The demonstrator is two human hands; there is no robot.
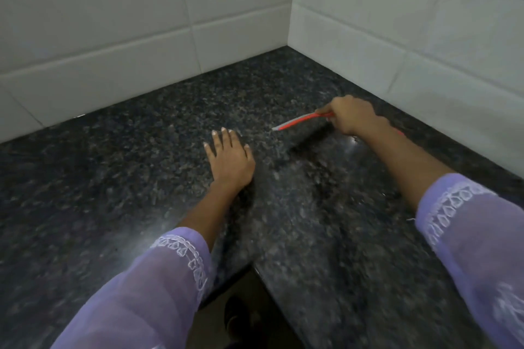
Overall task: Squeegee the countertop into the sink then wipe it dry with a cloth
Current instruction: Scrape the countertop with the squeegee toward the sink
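Right hand [350, 117] grips red squeegee [300, 121], blurred, right of centre; left hand [229, 160] flat, fingers straight, on countertop [113, 178].

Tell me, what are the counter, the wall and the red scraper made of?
Counter: looks like polished granite, dark with pale speckles and shiny glare spots.
Wall: white glazed tiles, smooth with grout lines between them.
Scraper: probably red plastic with a pale rubbery edge, though it is blurred.
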